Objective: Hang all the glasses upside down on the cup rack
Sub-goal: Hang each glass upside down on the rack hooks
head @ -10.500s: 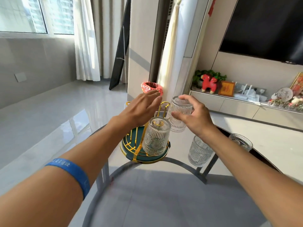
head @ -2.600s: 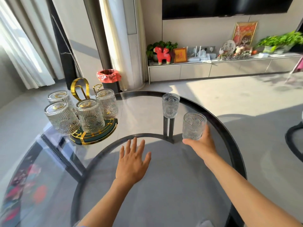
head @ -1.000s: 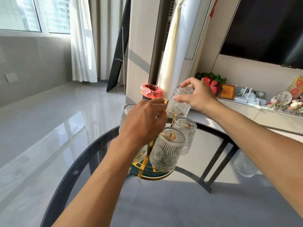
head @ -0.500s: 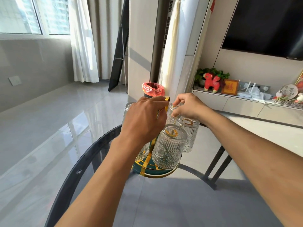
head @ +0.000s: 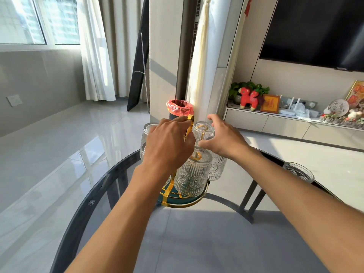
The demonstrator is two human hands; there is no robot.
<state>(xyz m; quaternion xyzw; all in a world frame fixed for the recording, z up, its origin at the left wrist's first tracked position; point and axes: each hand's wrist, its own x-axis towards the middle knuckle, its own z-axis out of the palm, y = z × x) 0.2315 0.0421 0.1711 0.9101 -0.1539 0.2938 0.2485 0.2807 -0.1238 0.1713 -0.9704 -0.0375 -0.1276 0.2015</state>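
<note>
The cup rack [head: 182, 200] has a green round base with gold wire arms and stands on the round glass table [head: 102, 186]. Several ribbed glasses hang upside down on it, among them a near one [head: 192, 175] and a far one [head: 202, 131]. My left hand [head: 169, 146] grips the rack's gold top handle [head: 190, 123]. My right hand [head: 221, 139] hovers just right of the far glass, fingers apart, holding nothing. One more ribbed glass [head: 299, 171] stands upright on the table at the right.
A bin with a red bag [head: 178, 109] stands on the floor behind the table. A low white cabinet [head: 285, 125] with ornaments runs along the right wall under a dark screen. The table's dark rim curves round at left and right.
My right hand lowered the glass onto the far rack arm and let go of it; its fingers have now opened and drawn back slightly. My left hand stays on the handle.
</note>
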